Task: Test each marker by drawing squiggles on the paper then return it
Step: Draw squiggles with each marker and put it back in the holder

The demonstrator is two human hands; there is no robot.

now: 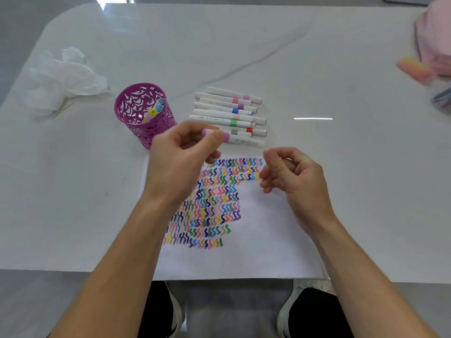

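My left hand (pixel 180 157) pinches a white marker with lilac bands (pixel 240 140) near its capped end, holding it level just above the top edge of the paper (pixel 256 240). The paper carries several rows of coloured squiggles (pixel 214 198). My right hand (pixel 290 176) hovers over the paper's upper right, fingers loosely curled and holding nothing; it is apart from the marker. Several other white markers (pixel 227 111) lie in a row on the table behind the paper. A purple cut-out pen cup (pixel 144 115) to the left holds a few markers.
The white marble table (pixel 341 167) has crumpled white tissue (pixel 63 79) at the far left. A pink and orange object (pixel 415 69) and a pink bag (pixel 436 37) sit at the far right. My shoes and legs show below the table's near edge.
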